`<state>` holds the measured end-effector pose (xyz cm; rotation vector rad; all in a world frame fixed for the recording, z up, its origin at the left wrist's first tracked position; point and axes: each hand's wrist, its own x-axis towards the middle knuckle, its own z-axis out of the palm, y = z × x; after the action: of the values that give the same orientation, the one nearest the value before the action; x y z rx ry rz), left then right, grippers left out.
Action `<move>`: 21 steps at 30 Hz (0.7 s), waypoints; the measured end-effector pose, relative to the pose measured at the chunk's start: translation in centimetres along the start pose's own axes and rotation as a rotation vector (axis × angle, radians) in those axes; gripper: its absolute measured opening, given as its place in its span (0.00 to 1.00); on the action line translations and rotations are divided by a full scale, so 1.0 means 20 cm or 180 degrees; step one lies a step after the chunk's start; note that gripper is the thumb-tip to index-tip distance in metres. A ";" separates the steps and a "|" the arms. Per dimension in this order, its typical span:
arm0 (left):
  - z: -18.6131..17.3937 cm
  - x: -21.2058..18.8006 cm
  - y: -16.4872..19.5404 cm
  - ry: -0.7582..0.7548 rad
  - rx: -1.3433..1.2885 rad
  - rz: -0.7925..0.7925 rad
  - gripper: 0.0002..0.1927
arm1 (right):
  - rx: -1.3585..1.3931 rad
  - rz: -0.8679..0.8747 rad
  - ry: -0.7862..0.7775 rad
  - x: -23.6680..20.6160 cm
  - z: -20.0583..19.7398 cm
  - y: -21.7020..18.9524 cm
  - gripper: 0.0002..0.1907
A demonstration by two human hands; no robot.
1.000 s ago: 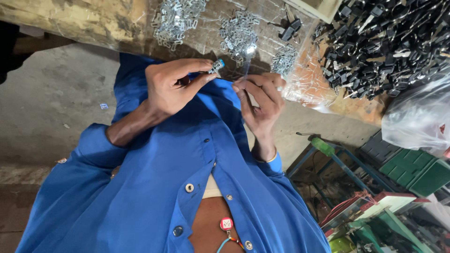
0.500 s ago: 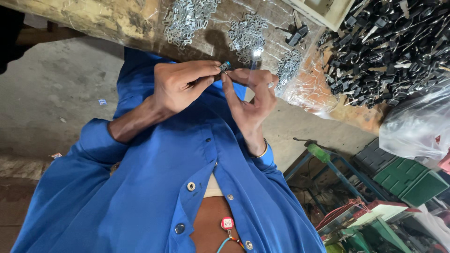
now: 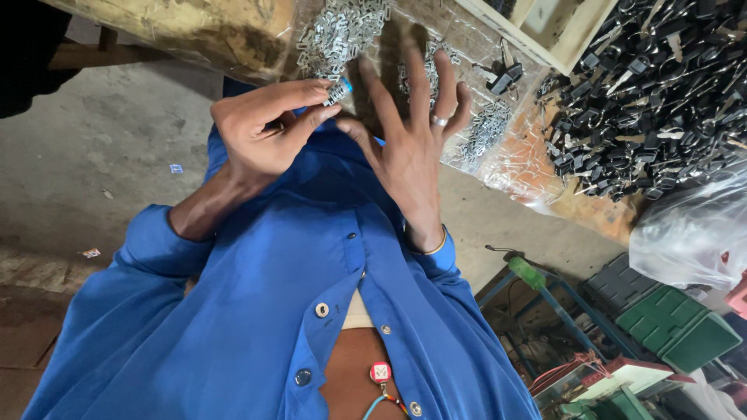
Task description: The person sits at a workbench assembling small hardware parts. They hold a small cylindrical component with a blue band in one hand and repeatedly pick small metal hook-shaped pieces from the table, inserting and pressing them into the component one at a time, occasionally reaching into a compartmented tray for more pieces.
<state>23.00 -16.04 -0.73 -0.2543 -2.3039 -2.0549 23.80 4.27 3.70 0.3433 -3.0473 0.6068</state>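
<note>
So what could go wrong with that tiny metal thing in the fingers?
1. The left hand pinches the small metal piece only at the fingertips, over the lap and the concrete floor. It might slip and be hard to find.
2. The right hand is spread open and holds nothing, so nothing is under the piece to catch it.
3. Heaps of similar silver pieces lie on the bench just beyond; a dropped one could get lost among them.

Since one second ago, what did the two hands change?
The right hand let go, drew back and spread its fingers open. The left hand kept the small metal piece pinched at its fingertips. The metal parts and black pieces on the bench stayed.
</note>
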 end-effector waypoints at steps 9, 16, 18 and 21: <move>0.06 0.04 -0.02 -0.0330 0.0087 0.0271 0.10 | 0.1139 -0.0188 0.0378 -0.12 0.01 0.09 0.07; 0.14 0.03 0.01 -0.0605 0.0169 0.0217 0.11 | 0.1729 0.0319 0.0966 -0.13 0.02 0.07 0.09; 0.14 0.04 0.01 -0.0623 0.0174 0.0217 0.11 | 0.1752 0.0223 0.0939 -0.14 0.02 0.06 0.08; 0.14 0.04 0.00 -0.0673 0.0219 0.0301 0.11 | 0.1858 0.0293 0.0936 -0.15 0.03 0.05 0.08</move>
<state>22.49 -13.26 -0.95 -0.5920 -2.4204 -1.9863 26.46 5.57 2.69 0.1003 -2.5611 1.4103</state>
